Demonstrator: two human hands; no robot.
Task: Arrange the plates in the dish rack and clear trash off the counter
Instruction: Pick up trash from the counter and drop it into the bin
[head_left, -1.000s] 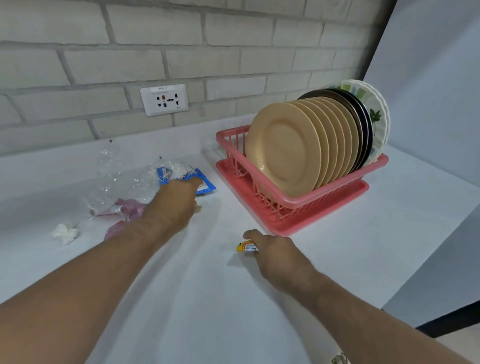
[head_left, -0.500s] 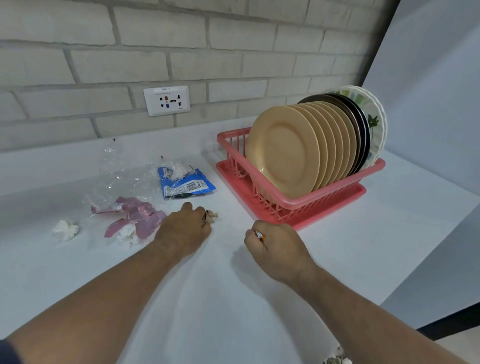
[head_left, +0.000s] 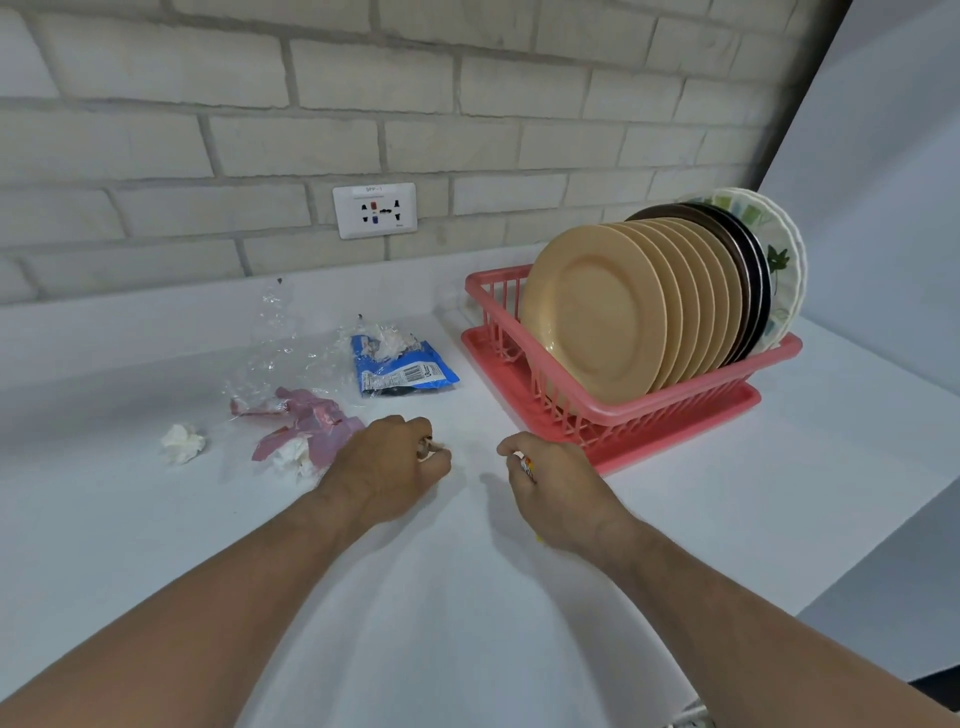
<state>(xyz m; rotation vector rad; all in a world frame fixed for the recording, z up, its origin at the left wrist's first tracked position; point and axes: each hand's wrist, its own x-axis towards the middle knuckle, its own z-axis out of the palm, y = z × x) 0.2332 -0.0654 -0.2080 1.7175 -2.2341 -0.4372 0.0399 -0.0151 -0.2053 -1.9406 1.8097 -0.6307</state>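
Your left grip (head_left: 387, 467) is curled round a small brownish scrap (head_left: 427, 448) and your right grip (head_left: 556, 488) pinches a printed wrapper (head_left: 527, 465), both low over the white counter (head_left: 415, 597), probably to gather litter in each before one trip away. The plates (head_left: 597, 312) already stand on edge in the pink dish rack (head_left: 675, 410) at two o'clock. A blue packet (head_left: 402, 371), pink plastic (head_left: 311, 421), clear film (head_left: 275, 332) and a tissue wad (head_left: 182, 442) lie from twelve round to ten, below a brick wall (head_left: 467, 78) with a socket (head_left: 374, 210).

light: bright, even | shadows: soft (under arms) | edges: wide-angle bending | focus: mildly soft
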